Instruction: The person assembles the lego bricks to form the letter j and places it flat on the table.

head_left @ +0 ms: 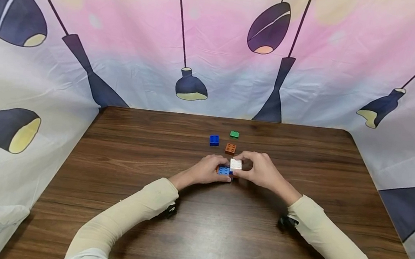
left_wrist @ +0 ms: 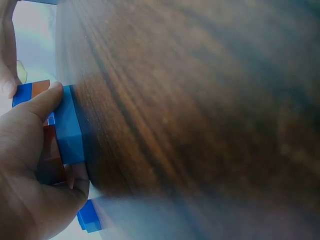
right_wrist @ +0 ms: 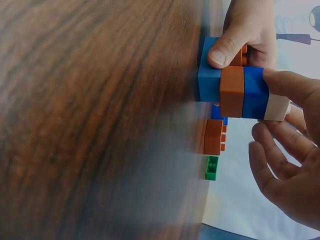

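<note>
Several toy building bricks form a small structure between the two hands. Its base is a light blue brick on the table, with an orange brick, a dark blue brick and a white brick rising at one end. My left hand grips the base, its thumb across the light blue brick's side. Another orange brick is partly covered by that hand. My right hand pinches the white brick at the top between thumb and fingers, the thumb tip overlapping the dark blue brick's edge.
Beyond the hands, a loose blue brick, an orange brick and a green brick lie on the brown wooden table. A printed cloth with lamp pictures hangs behind and at both sides.
</note>
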A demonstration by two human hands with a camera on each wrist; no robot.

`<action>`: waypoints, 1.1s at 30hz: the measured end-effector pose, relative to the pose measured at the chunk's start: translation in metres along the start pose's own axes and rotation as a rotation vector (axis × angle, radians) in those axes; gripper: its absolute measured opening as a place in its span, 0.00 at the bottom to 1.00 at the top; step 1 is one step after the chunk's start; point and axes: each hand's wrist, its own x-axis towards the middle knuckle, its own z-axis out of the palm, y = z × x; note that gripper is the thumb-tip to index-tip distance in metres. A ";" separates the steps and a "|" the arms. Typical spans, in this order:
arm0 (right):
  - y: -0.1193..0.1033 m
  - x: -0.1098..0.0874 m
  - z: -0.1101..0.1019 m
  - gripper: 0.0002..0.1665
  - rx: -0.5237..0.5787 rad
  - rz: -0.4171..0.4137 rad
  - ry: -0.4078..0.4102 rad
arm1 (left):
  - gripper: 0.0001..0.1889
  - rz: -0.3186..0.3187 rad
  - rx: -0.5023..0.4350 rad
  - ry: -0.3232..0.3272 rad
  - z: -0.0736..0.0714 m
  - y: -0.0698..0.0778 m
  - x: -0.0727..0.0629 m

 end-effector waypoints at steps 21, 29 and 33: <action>0.011 0.011 -0.016 0.24 0.089 -0.005 0.081 | 0.22 0.004 0.004 0.000 -0.002 0.000 0.000; 0.021 0.027 -0.016 0.24 0.110 0.058 0.084 | 0.23 0.004 0.015 -0.005 -0.001 0.000 0.000; 0.026 0.036 -0.014 0.24 0.101 0.078 0.076 | 0.22 0.007 0.016 -0.005 -0.001 0.000 0.000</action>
